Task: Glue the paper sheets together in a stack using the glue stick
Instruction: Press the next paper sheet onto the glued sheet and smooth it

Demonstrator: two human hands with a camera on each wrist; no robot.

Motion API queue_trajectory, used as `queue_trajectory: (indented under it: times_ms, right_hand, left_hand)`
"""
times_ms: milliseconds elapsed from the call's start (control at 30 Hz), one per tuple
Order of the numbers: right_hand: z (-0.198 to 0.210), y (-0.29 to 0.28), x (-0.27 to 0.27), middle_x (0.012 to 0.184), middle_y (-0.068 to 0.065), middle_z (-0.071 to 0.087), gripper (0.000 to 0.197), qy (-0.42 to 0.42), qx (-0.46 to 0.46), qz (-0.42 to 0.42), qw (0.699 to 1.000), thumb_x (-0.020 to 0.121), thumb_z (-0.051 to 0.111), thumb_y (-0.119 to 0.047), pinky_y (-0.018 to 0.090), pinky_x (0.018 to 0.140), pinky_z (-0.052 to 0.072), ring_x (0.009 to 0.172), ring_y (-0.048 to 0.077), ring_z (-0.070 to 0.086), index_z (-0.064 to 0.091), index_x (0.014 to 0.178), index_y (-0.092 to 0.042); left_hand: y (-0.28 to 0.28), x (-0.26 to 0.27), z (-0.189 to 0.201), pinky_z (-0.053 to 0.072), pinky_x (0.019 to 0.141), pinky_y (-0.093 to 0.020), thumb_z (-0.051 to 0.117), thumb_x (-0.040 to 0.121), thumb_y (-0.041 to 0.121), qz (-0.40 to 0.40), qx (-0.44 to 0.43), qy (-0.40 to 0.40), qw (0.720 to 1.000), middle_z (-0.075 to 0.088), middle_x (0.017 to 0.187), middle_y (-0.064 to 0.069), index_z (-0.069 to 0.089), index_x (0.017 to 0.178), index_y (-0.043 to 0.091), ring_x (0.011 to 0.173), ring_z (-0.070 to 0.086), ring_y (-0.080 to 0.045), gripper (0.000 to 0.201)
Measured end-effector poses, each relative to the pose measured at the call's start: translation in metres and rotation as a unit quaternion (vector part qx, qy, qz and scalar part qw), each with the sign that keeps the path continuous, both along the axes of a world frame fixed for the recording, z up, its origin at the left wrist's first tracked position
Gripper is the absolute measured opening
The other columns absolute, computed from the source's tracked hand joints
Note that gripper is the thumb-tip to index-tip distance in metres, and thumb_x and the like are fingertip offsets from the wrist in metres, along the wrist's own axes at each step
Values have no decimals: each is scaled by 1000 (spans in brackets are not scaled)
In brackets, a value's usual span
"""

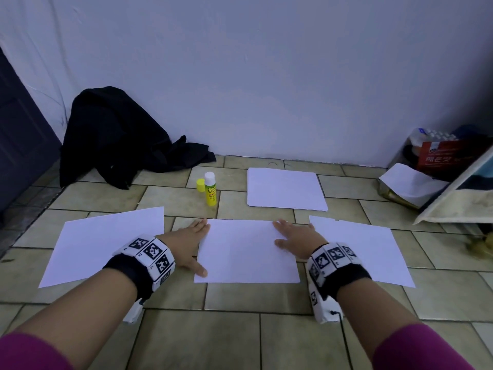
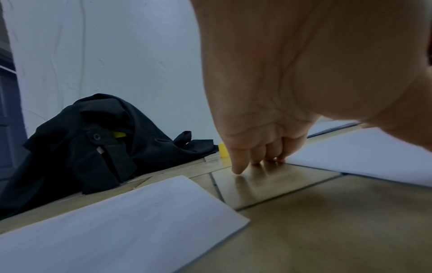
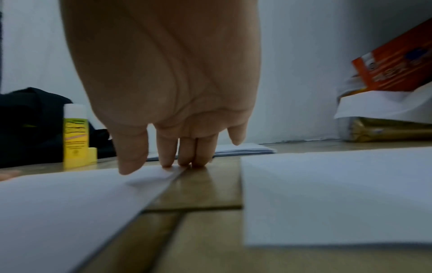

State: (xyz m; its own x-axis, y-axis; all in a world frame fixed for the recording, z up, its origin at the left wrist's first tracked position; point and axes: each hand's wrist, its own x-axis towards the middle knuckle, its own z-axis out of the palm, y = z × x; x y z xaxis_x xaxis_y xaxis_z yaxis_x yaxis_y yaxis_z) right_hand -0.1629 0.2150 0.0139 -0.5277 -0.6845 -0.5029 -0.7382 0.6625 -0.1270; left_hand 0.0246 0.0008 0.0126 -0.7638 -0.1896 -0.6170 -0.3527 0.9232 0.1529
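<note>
Stage: early; middle sheet (image 1: pixel 246 252) laid below the uncapped glue stick (image 1: pixel 210 188), side sheets unstacked.
Fingers: both hands' fingers (image 1: pixel 198 225) flat, released, steadying that sheet's edges.

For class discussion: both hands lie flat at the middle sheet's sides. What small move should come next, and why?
Probably the left hand reaching for the glue stick: it stands uncapped beside its cap, and neither hand holds anything; the right hand rests on the middle sheet.

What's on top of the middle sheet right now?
Only the hands: left hand along the middle sheet left edge, right hand flat at its right edge. Paper beneath the right hand's fingers is hidden.
</note>
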Motion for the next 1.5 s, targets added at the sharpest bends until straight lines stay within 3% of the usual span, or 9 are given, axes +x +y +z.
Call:
queue_trajectory:
  times_ms: [100,233,600,833,967,1100,1233,1367,1500]
  right_hand:
    - [9,7,-8,153,-5,33,59,5,-3,-30,1000,101,36,-31,45,118,-3,139,19,33,9,153,-26]
    - [6,5,-7,152,-4,34,65,33,11,-13,999,99,43,-33,48,118,-1,139,20,33,9,154,-25]
    - [-1,18,-10,159,-10,-15,136,-19,30,35,999,63,84,-48,54,115,-4,148,14,8,-16,151,-20]
    - [0,18,-7,158,-9,-20,140,-13,45,36,998,60,85,-48,57,115,-4,148,11,0,-19,150,-18]
    - [5,20,-4,161,-6,-10,139,-21,21,30,999,60,86,-45,56,114,-8,148,13,4,-15,151,-17]
    - [10,22,-1,158,-1,22,141,-52,-28,7,998,59,88,-35,46,116,-9,146,25,16,-17,151,-18]
    - [9,23,-3,144,-8,44,144,-137,-112,-31,984,56,90,-32,35,114,27,138,23,33,-20,149,-27]
    - [10,29,6,139,-8,39,121,-202,-290,-193,916,64,88,-19,34,103,43,117,21,57,7,152,-36]
    - [-3,35,21,128,-2,52,70,-216,-338,-263,877,68,85,-15,33,96,49,116,17,53,54,129,-28]
  left_hand:
    - [2,1,-1,1,121,-33,68,79,57,5,3,6,1000,-26,157,-3,-20,149,8,145,-22,-14,123]
    - [4,2,-2,0,121,-32,68,79,57,5,-2,10,1000,-27,157,-3,-20,149,8,145,-21,-15,123]
    - [4,4,-2,4,121,-34,72,75,56,-3,-20,9,1000,-29,156,-1,-21,149,9,145,-21,-13,128]
    - [5,5,0,3,121,-34,78,69,55,-4,-24,3,1000,-31,155,0,-23,148,10,144,-24,-13,136]
    - [7,6,1,1,119,-34,76,71,55,-8,-30,0,1000,-31,155,-1,-24,148,9,144,-24,-15,134]
    - [8,5,0,2,120,-36,76,72,54,-9,-32,-4,999,-32,155,-2,-25,147,9,144,-25,-16,134]
    - [7,6,0,2,121,-36,76,72,54,-9,-27,2,1000,-31,155,-3,-24,148,8,144,-25,-17,134]
    - [6,6,-1,1,121,-36,76,72,53,-7,-23,4,1000,-31,155,-4,-24,147,8,144,-26,-18,134]
    - [6,6,-1,1,121,-36,77,72,53,-8,-20,6,1000,-32,154,-3,-25,147,8,143,-26,-17,134]
